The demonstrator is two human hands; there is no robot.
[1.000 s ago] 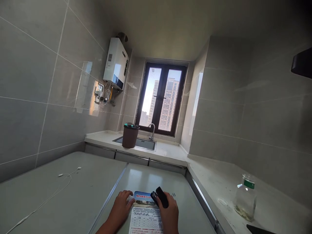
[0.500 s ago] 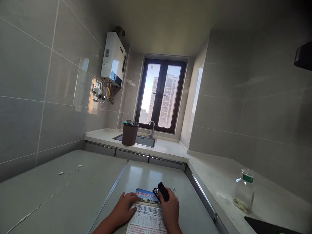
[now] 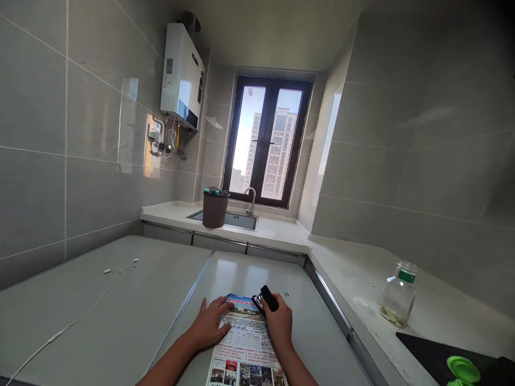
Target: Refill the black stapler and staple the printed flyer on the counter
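Observation:
A printed leaflet [image 3: 243,340] with a blue picture at its top lies on the pale table [image 3: 322,321] in front of me. My left hand [image 3: 211,323] rests on its left edge, fingers spread. In my right hand [image 3: 280,320] is a black stapler [image 3: 266,300], gripped at the leaflet's upper right corner. Its jaws stand apart at the front end, over or beside the paper's edge; I cannot tell whether paper is between them. Just right of the stapler, a few small staples [image 3: 286,294] appear to lie on the table.
A white cable [image 3: 74,323] trails across the table's left half. On the right counter stand a glass jar [image 3: 398,295] and a green item [image 3: 463,370] on a black surface. A brown bin [image 3: 215,209] stands by the sink [image 3: 241,220] under the window.
The view has tipped downward, so more of the leaflet and the green item show. My left hand's fingers have spread out more on the paper. The stapler stays by the same corner.

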